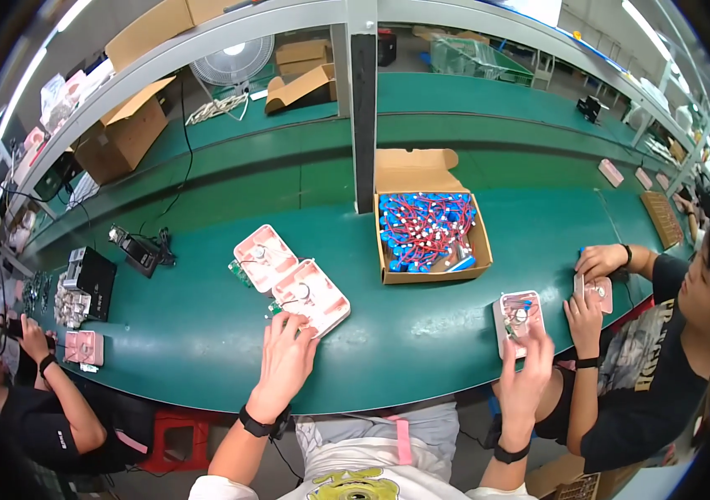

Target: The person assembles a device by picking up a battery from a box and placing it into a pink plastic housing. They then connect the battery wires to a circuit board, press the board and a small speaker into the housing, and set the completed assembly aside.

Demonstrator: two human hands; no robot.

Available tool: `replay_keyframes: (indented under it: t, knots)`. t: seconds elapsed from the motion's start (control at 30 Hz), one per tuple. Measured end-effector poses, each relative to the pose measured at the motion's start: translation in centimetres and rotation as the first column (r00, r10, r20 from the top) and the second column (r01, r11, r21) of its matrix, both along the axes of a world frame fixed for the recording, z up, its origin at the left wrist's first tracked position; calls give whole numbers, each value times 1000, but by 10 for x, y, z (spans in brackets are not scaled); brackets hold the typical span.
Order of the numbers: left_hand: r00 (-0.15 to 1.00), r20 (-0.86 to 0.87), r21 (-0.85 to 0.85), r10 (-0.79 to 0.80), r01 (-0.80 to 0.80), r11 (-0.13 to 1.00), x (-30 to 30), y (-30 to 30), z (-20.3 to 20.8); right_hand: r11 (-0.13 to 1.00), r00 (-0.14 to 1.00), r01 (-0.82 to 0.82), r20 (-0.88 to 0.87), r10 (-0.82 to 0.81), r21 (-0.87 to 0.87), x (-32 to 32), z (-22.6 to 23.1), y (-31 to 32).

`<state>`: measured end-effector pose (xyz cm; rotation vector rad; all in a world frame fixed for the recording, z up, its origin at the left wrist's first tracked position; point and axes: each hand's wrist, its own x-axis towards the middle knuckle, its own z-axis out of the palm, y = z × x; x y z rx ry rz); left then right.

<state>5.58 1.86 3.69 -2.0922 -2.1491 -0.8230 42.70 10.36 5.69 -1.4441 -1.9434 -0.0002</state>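
Note:
My left hand (286,360) has its fingers curled over the near edge of an open pink plastic shell (331,310), which holds a round pale part. Touching it on the far side lies a second pink shell (265,254), with a green circuit board (240,272) at its left edge. To the right, my right hand (528,367) grips the near end of another pink shell (500,320). Inside that shell are a round part, blue pieces and thin wires. The undersides of my fingers are hidden on both hands.
An open cardboard box (433,277) of blue cells with red wires stands beyond my hands. A co-worker on the right handles a pink shell (601,293); another person sits at left. A black box (105,279), a power adapter (142,257) and a metal post (364,125) are around.

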Motion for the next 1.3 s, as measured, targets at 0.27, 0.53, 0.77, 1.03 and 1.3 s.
replay_keyframes:
  t: [0.27, 0.53, 0.77, 1.03, 1.3]
  knots:
    - [979, -32, -101, -200, 196, 975, 46, -21, -4, 859, 848, -506, -226, 480, -76, -93, 2, -23]
    - [958, 7, 15, -286, 286, 958, 55, -48, -1, 595, 621, -778, -93, 779, -202, -126, -27, -7]
    - [660, 743, -174, 111, 30, 984, 29, -2, -29, 617, 649, -755, -377, 661, -219, -112, -30, -5]
    - [487, 854, -330, 182, 237, 914, 70, 42, -44, 619, 341, -741, -940, 11, -262, -83, -14, 12]
    - [556, 814, -363, 172, 254, 897, 82, 47, -44, 590, 303, -743, -945, -125, -316, -68, -9, 20]
